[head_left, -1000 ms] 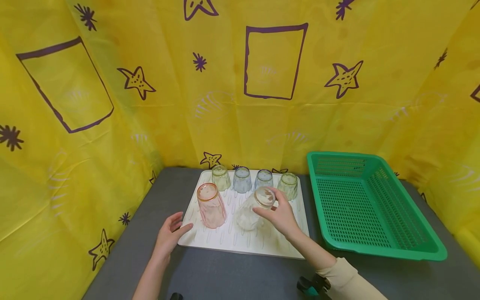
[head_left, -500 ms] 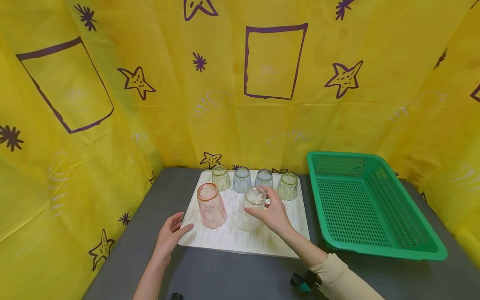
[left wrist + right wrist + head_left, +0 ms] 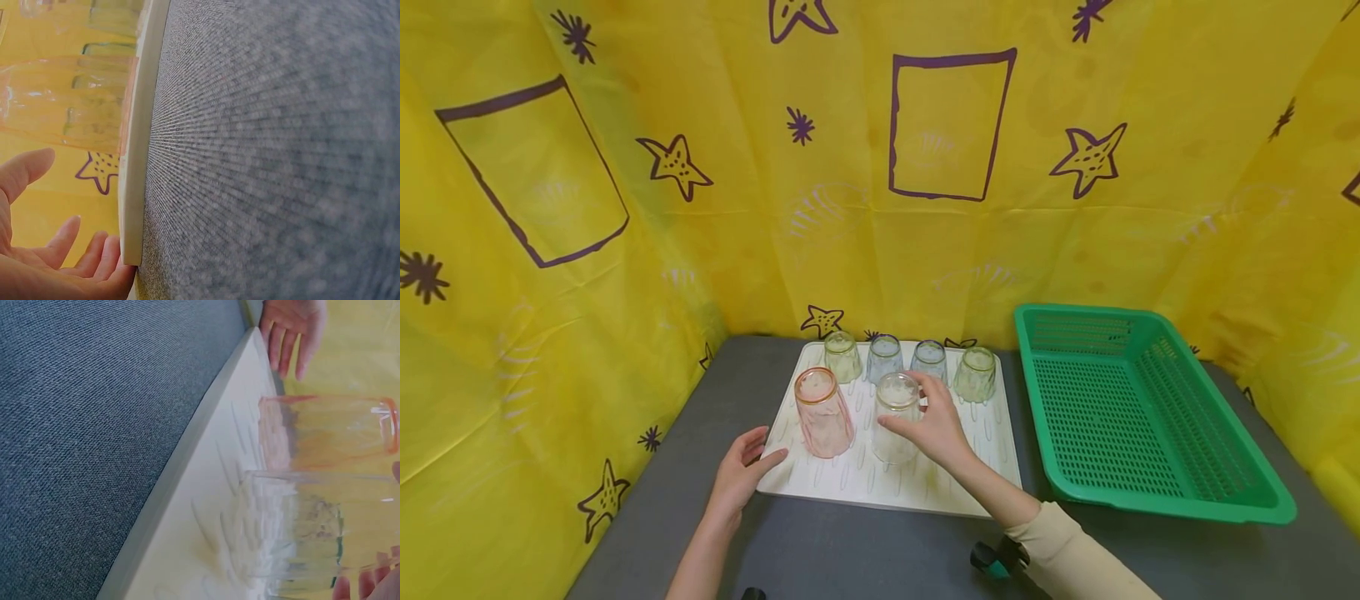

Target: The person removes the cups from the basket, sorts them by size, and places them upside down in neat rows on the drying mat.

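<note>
A clear drinking glass (image 3: pixel 895 429) is upside down over the white ridged draining tray (image 3: pixel 857 490). My right hand (image 3: pixel 936 425) grips it near its upturned base, thumb on the near side and fingers behind. To its left, a taller pink glass with an orange edge (image 3: pixel 825 417) also rests upside down. At the tray's left front corner is my left hand (image 3: pixel 741 475), fingers loosely bent and holding nothing. In the left wrist view the lower fingers (image 3: pixel 107 256) lie right at the tray's corner.
Along the tray's back edge stand several shorter upturned glasses, a green one (image 3: pixel 842 358) leftmost and another green one (image 3: pixel 976 375) rightmost, with bluish ones between. A green perforated basket (image 3: pixel 1180 508) sits on the grey table (image 3: pixel 820 542) at right. Yellow patterned cloth (image 3: pixel 850 250) encloses the back and sides.
My right hand has moved left with the clear glass, which has gone from tilted to nearly upright beside the pink one. The left hand has stayed at the tray's corner.
</note>
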Action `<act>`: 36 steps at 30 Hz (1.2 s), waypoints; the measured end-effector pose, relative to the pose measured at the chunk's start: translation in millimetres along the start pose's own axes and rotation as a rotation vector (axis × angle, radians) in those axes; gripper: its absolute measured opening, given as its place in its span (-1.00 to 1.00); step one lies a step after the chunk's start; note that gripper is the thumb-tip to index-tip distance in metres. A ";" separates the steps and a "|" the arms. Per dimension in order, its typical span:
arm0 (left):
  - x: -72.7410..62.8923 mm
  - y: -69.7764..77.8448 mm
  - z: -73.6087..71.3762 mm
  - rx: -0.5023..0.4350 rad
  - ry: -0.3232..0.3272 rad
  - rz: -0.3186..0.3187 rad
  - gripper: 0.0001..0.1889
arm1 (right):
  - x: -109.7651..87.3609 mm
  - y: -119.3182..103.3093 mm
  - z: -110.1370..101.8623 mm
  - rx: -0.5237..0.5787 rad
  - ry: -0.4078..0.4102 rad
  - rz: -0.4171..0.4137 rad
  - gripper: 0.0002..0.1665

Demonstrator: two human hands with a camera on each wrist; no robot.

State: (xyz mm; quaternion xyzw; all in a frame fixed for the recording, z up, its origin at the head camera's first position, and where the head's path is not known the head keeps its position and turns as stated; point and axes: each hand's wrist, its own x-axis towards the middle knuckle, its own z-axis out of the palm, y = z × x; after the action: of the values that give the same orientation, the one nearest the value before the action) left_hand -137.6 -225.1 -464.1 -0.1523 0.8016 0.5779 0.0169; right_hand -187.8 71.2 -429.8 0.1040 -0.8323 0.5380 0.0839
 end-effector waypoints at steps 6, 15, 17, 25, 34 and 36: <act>0.0 0.9 0.6 -0.002 -0.004 -0.001 -0.28 | 0.8 0.7 2.3 -0.007 -0.004 -0.020 -0.10; 0.5 0.9 1.8 -0.006 -0.008 -0.004 -0.28 | 1.2 1.1 3.2 -0.020 -0.007 -0.015 -0.08; 0.9 0.4 2.0 -0.004 -0.005 0.004 -0.28 | 1.4 1.1 2.9 -0.021 -0.012 -0.014 -0.07; 1.7 -0.7 2.8 0.004 0.021 0.017 -0.31 | 1.1 -1.2 -0.6 -0.010 -0.037 0.028 -0.09; 0.7 3.0 -0.1 -0.011 -0.007 0.007 -0.33 | -3.8 -1.9 -11.2 0.031 -0.020 0.039 -0.13; 0.0 4.1 0.0 -0.017 -0.007 0.015 -0.34 | -5.4 -1.6 -14.3 0.041 -0.013 0.039 -0.14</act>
State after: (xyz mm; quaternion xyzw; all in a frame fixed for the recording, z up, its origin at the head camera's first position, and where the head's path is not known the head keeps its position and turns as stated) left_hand -138.7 -224.0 -460.4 -0.1446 0.7976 0.5855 0.0141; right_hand -181.7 84.0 -424.0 0.0929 -0.8235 0.5558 0.0659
